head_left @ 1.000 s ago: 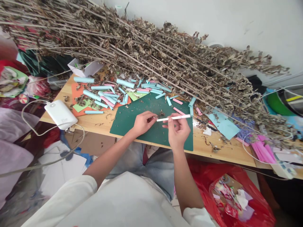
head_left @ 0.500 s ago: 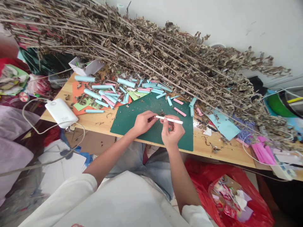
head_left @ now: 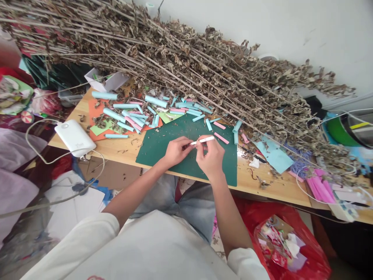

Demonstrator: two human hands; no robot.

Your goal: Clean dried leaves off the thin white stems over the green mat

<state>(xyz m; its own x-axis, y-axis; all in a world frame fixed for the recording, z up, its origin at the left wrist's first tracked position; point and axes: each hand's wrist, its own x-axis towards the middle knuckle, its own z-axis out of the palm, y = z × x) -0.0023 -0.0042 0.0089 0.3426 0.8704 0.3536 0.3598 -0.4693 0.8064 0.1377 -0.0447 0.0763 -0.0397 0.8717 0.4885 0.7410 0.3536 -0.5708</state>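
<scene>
My right hand [head_left: 210, 157] is closed around a slim white pen-like stick [head_left: 206, 140], which slants up to the right above the green cutting mat [head_left: 163, 136]. Close to the stick's lower left end, the fingers of my left hand [head_left: 177, 151] are pinched together. A small dark bit shows at those fingertips, too small to name. Beyond my hands, rolled blue paper tubes [head_left: 155, 101] and pink paper tubes [head_left: 221, 138] lie scattered, some on the mat's far edge.
A large heap of dried leafy stalks [head_left: 175, 58] spans the table's back. A white power bank [head_left: 75, 138] with a cable sits at left. A blue paper sheet [head_left: 274, 153] lies at right. Below the table edge is a red plastic bag [head_left: 317, 249] of scraps.
My right hand has turned and shifted slightly up, so its back now faces me more. The white stick tilts more steeply and less of it shows. My left hand is nearly unmoved.
</scene>
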